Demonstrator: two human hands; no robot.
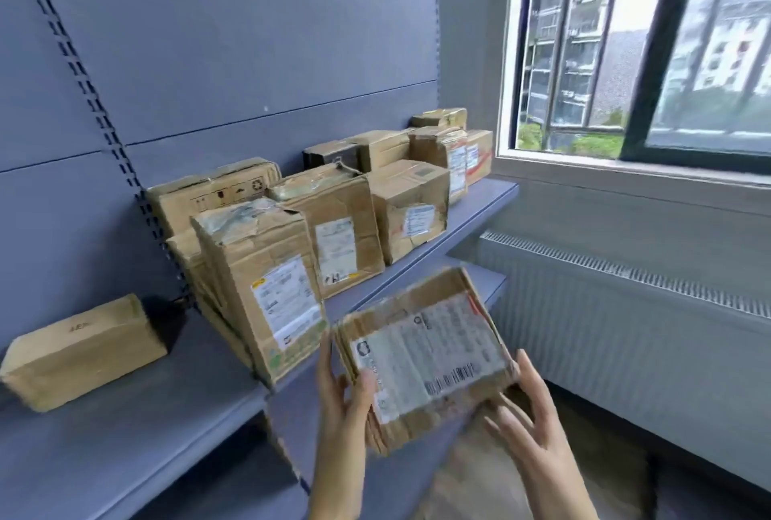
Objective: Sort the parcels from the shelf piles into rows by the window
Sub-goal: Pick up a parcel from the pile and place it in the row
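Observation:
I hold a flat cardboard parcel [421,357] with a white shipping label facing up, in front of the blue shelf [125,415]. My left hand [342,390] grips its left edge, thumb on top. My right hand [525,407] supports its right end from below with spread, fairly straight fingers. On the shelf several brown parcels stand in rows toward the window [638,48]: a tall one [267,290] nearest, another [338,236] behind it, then a squarer one [411,208] and more at the far end [446,152]. One lone parcel [83,352] lies at the left.
A perforated blue back panel [233,60] rises behind the shelf. A white radiator cover [626,311] runs under the window sill [626,173] on the right. A lower shelf edge [288,457] sits beneath my left hand.

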